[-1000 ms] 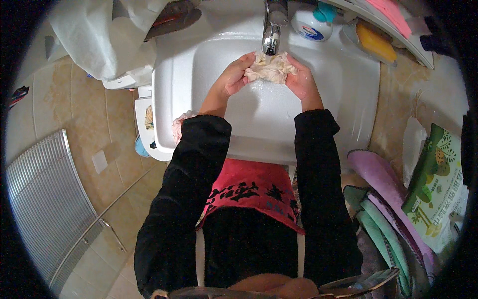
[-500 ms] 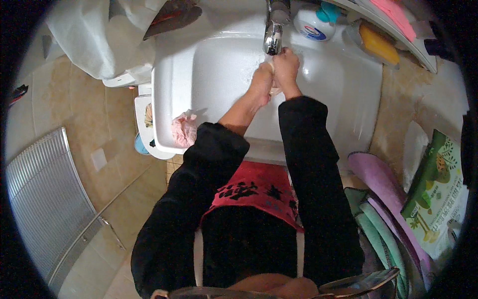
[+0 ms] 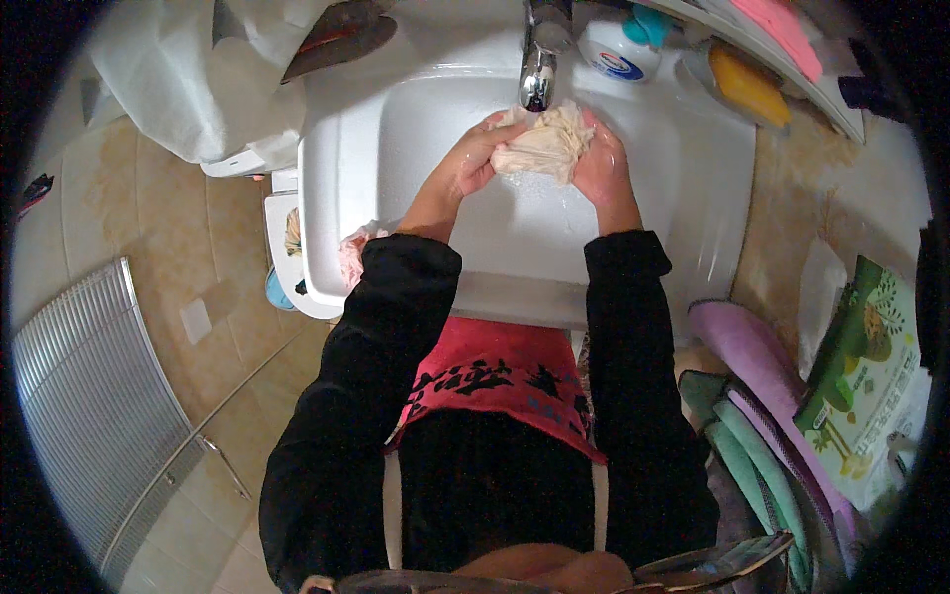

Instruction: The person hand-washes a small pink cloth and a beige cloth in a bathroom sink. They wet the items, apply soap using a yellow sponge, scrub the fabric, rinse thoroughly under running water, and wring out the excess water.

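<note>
A crumpled cream cloth (image 3: pixel 542 148) is spread between my two hands, just below the chrome faucet (image 3: pixel 538 74). Fingers and thumb of my left hand (image 3: pixel 473 160) pinch its left side. My right hand (image 3: pixel 604 166) is wrapped about its right side, the palm turned inward and wet. Both hands hang over the white sink (image 3: pixel 421 124), whose bottom shows drops and wet streaks. Some of the fingertips are hidden by the cloth's folds.
A pink crumpled cloth (image 3: pixel 352 255) lies on the sink's left rim, partly behind my left sleeve. Behind the faucet's right side stand a white bottle with a teal top (image 3: pixel 621 51) and a yellow sponge (image 3: pixel 747 85). Folded towels (image 3: pixel 737 337) and a green package (image 3: pixel 861 371) sit at right.
My hands have moved apart, the left to the left and the right to the right. The cloth, earlier bunched and mostly hidden between them, is now opened out.
</note>
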Demonstrator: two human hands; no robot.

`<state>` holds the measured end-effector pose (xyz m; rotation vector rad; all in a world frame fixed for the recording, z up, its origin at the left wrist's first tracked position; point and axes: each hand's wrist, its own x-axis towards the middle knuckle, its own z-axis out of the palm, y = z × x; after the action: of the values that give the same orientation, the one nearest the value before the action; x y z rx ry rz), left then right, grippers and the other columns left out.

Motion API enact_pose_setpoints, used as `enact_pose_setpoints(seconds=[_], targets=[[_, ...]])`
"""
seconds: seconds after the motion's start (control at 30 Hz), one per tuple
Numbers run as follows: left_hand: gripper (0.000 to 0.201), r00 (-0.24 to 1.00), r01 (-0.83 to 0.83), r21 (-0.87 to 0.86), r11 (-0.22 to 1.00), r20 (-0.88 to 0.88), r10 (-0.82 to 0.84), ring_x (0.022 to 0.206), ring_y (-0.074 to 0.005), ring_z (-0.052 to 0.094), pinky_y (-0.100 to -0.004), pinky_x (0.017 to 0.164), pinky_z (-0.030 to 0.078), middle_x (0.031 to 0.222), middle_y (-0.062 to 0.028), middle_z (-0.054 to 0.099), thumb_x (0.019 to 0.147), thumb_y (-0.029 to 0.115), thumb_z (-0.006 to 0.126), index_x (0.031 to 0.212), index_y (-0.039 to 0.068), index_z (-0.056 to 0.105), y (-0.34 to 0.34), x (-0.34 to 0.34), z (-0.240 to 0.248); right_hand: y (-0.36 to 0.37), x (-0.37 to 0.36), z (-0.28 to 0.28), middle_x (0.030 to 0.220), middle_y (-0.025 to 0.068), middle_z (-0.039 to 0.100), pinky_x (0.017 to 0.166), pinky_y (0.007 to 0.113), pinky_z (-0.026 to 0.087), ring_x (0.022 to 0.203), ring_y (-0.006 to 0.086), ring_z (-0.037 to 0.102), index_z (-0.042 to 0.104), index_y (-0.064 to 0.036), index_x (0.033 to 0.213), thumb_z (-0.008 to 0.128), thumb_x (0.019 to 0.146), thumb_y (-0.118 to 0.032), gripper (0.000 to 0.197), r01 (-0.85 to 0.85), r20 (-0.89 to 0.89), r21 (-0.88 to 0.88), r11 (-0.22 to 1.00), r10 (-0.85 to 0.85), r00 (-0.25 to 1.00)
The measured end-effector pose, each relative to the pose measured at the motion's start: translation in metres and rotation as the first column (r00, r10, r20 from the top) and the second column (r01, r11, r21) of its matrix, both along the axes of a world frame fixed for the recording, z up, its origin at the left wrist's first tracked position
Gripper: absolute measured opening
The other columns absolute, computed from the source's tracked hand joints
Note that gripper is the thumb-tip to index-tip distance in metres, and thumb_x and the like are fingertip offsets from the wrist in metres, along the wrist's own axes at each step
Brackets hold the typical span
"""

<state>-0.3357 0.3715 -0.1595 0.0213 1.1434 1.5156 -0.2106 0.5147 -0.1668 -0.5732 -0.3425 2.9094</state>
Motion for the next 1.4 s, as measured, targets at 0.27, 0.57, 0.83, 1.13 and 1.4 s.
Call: enact_pose_setpoints(seconds=[0.27, 0.57, 0.83, 1.13, 1.4], targets=[[0.037, 0.882, -0.284, 0.270, 0.920, 0.451, 0.139, 0.090, -0.0181, 0.060, -0.0321, 0.081, 0.051, 0.103, -0.0097, 0.060, 0.093, 0.036, 0.047, 0.112, 0.004, 0.051, 0.004, -0.005, -0.027, -0.019, 0.002, 0.003, 0.129, 0.0133, 0.047, 0.103, 0.044, 0.032, 0.122, 0.0299, 0.041, 0.039, -0.0024, 0.129, 0.038, 0.094, -0.037, 0.050, 0.017, -0.089, -0.209, 0.978, -0.036, 0.995], [0.037, 0.752, -0.470, 0.067, 0.880, 0.553, 0.360, 0.083, -0.0245, 0.057, -0.0429, 0.083, 0.046, 0.084, -0.0066, 0.058, 0.091, 0.043, 0.045, 0.095, 0.007, 0.053, 0.021, -0.009, -0.020, -0.046, -0.007, -0.004, 0.116, 0.0109, 0.057, 0.087, 0.035, 0.042, 0.107, 0.0258, 0.054, 0.052, -0.0082, 0.117, 0.052, 0.089, -0.036, 0.039, -0.029, 0.268, 0.502, 0.864, -0.123, 0.956], [0.031, 0.926, -0.311, -0.187, 0.932, 0.160, 0.341, 0.073, -0.0205, 0.058, -0.0354, 0.067, 0.049, 0.085, -0.0073, 0.058, 0.090, 0.033, 0.038, 0.097, 0.007, 0.054, 0.035, 0.032, -0.007, -0.039, -0.061, -0.023, 0.070, 0.0183, 0.064, 0.063, 0.040, 0.048, 0.065, 0.0319, 0.062, 0.064, -0.0012, 0.081, 0.067, 0.067, -0.032, 0.034, -0.321, 0.465, 0.879, 0.353, -0.482, 0.743], [0.038, 0.994, -0.047, 0.007, 0.999, 0.098, 0.046, 0.088, -0.0156, 0.058, -0.0300, 0.078, 0.048, 0.100, -0.0063, 0.060, 0.091, 0.037, 0.051, 0.113, 0.006, 0.051, 0.013, 0.009, 0.002, -0.002, -0.030, -0.022, 0.118, 0.0082, 0.055, 0.090, 0.040, 0.044, 0.104, 0.0234, 0.055, 0.046, -0.0060, 0.123, 0.038, 0.095, -0.041, 0.046, 0.031, 0.124, 0.134, 0.991, -0.047, 0.991], [0.034, 0.942, -0.307, 0.131, 0.942, 0.183, 0.282, 0.094, -0.0182, 0.058, -0.0315, 0.082, 0.048, 0.100, -0.0052, 0.058, 0.092, 0.029, 0.051, 0.117, 0.007, 0.043, 0.013, -0.008, 0.001, -0.011, -0.010, 0.007, 0.122, 0.0114, 0.051, 0.094, 0.039, 0.041, 0.112, 0.0255, 0.050, 0.044, -0.0034, 0.123, 0.033, 0.097, -0.035, 0.043, -0.002, 0.165, 0.115, 0.993, -0.017, 0.986]])
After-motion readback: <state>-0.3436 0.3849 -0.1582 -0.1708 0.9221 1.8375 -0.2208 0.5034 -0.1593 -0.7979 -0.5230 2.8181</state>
